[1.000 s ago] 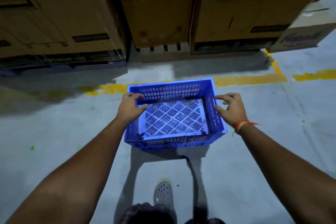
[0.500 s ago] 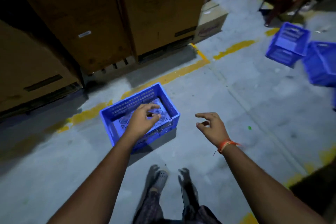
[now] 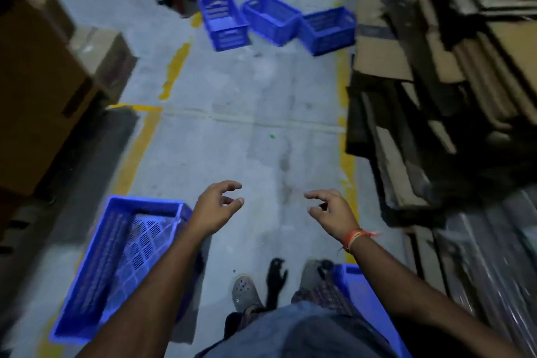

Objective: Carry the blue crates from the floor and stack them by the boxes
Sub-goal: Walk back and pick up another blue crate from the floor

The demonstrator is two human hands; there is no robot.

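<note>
Both hands — left [image 3: 216, 206], right [image 3: 329, 212] — hang loosely curled, holding nothing, beside a perforated plastic blue crate [image 3: 116, 264].

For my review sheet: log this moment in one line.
left hand empty | right hand empty | nearest blue crate on floor | three blue crates ahead

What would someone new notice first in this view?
Probably the blue crate on the floor at lower left, beside the cardboard boxes, with the left hand and right hand held out empty above the concrete. Next, three more blue crates sit clustered far ahead between the yellow floor lines. Flattened cardboard is piled along the right.
</note>
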